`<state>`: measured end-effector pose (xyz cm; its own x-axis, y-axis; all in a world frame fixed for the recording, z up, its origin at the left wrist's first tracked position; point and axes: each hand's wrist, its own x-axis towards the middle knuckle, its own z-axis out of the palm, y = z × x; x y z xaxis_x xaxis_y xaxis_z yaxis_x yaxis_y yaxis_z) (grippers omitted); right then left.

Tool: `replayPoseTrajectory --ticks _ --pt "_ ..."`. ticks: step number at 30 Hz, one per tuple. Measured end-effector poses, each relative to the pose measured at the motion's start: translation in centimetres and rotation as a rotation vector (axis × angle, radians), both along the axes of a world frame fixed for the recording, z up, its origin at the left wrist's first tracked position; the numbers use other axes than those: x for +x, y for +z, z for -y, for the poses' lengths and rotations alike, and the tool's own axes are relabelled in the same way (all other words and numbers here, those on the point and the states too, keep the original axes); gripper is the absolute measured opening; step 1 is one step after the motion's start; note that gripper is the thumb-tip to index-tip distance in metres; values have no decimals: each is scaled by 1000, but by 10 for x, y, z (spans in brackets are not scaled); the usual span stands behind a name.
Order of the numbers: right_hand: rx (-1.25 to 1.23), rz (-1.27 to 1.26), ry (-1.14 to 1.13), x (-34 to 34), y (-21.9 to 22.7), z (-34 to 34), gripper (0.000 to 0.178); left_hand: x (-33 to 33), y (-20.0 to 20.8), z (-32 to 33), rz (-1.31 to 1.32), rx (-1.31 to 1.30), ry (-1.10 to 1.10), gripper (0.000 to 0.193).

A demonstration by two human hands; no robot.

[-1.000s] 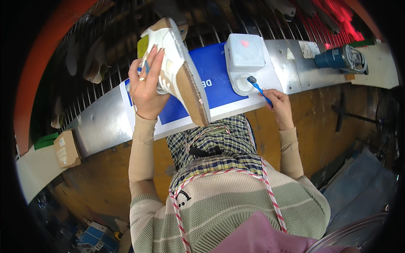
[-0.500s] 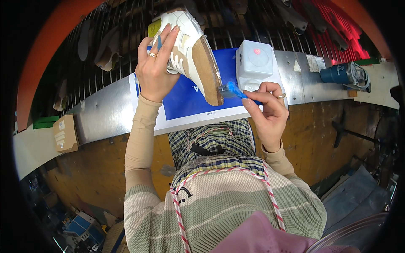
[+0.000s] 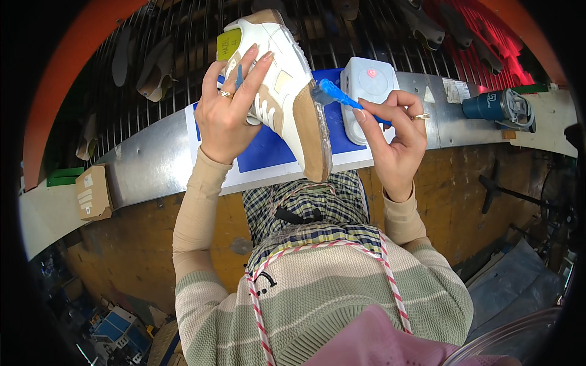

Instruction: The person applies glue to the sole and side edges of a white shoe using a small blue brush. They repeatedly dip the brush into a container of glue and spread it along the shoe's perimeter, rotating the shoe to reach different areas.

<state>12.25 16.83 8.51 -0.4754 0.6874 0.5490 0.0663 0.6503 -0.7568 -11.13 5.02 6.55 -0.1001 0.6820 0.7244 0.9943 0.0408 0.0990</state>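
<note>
A white and tan sneaker upper [image 3: 287,76], with a yellow-green tag at its tongue end, is tilted on its side over the bench. My left hand [image 3: 229,116] grips it at the lace side, fingers spread across the white part; a thin blue-grey piece sticks up between the fingers. Between the thumb and fingers of my right hand [image 3: 397,134] is a blue-handled brush [image 3: 342,96]. Its bristles touch the glossy, wet-looking lower edge of the shoe, near the middle of its length.
Beneath lie a blue and white sheet [image 3: 259,149] and a white lidded container [image 3: 370,82] on the metal bench [image 3: 155,152]. A teal tumbler [image 3: 488,105] lies at the right, a cardboard box [image 3: 93,192] at the left. Behind, shoe parts [image 3: 157,70] rest on a roller conveyor.
The shoe's toe end has come nearer to me. My right hand has shifted right, and the brush tip has moved up along the edge from near the toe toward the middle.
</note>
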Motion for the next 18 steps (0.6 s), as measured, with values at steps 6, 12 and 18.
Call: replayPoseTrajectory --ticks 6,12,18 --pt "91 18 -34 -3 6 -11 20 3 4 2 -43 2 -16 68" --pt "56 7 56 -4 7 -22 21 4 6 2 8 -22 -31 69" --pt "-26 6 126 6 7 -15 24 -2 9 3 46 -47 -25 75"
